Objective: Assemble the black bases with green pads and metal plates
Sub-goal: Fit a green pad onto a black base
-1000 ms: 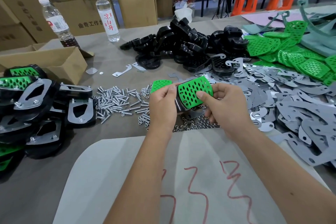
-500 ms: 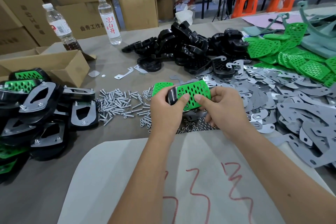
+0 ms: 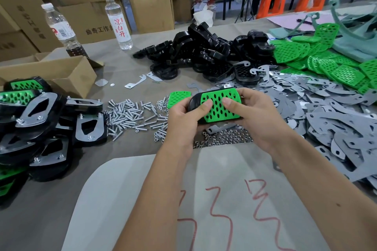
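Both hands hold one black base (image 3: 194,101) with a green perforated pad (image 3: 219,107) lying on its top face. My left hand (image 3: 184,120) grips the base's left end, thumb pressing on the pad. My right hand (image 3: 257,116) grips the right end, its thumb also on the pad. A second green pad (image 3: 178,98) lies on the table just behind my left hand. Loose black bases (image 3: 202,55) are heaped at the back centre, green pads (image 3: 326,61) at the back right, grey metal plates (image 3: 330,112) on the right.
Screws (image 3: 130,114) and nuts (image 3: 224,139) lie in front of my hands. Finished assemblies (image 3: 36,124) are stacked at the left beside an open cardboard box (image 3: 59,73). Two water bottles (image 3: 119,20) and stacked cartons stand at the back. A white sheet (image 3: 126,199) with red marks covers the near table.
The green pad went from being held tilted up towards me to lying flat on the black base, with both thumbs now pressing on it.
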`<state>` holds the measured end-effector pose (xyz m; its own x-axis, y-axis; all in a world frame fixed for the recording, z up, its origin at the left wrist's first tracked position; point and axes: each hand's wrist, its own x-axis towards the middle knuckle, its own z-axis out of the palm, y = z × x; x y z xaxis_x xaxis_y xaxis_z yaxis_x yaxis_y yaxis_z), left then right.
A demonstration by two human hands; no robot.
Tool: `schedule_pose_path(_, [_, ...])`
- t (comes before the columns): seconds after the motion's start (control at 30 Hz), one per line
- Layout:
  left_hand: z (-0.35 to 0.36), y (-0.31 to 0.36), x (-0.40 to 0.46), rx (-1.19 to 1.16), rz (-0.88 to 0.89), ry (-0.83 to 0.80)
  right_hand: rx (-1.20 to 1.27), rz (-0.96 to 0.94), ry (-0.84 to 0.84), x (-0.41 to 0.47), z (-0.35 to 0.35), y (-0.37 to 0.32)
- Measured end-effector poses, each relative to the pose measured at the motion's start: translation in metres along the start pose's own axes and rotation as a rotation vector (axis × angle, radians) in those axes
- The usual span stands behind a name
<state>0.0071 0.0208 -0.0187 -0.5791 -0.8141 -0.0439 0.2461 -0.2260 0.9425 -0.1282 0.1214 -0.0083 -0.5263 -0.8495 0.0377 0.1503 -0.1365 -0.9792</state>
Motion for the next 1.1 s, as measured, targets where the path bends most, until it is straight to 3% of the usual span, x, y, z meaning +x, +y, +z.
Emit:
schedule_pose_path(0.17, [0.0, 0.003, -0.001, 0.002, -0.032, 0.021, 0.083, 0.059, -0.062, 0.001, 0.0, -0.002])
schedule_pose_path(0.5, [-0.004, 0.012, -0.004, 0.033, 0.045, -0.141, 0.189, -0.01, -0.177, -0.003, -0.007, -0.005])
schedule_pose_path(0.73, [0.004, 0.008, -0.004, 0.004, -0.024, 0.009, 0.043, -0.035, 0.094, 0.001, 0.006, 0.001])
schedule_pose_path(0.9, [0.007, 0.01, -0.004, -0.007, -0.023, 0.071, 0.177, 0.013, 0.0, -0.002, 0.008, 0.0])
schedule_pose_path(1.1, [0.007, 0.012, -0.006, 0.039, 0.006, 0.092, 0.16, 0.02, -0.016, -0.001, 0.005, 0.001])
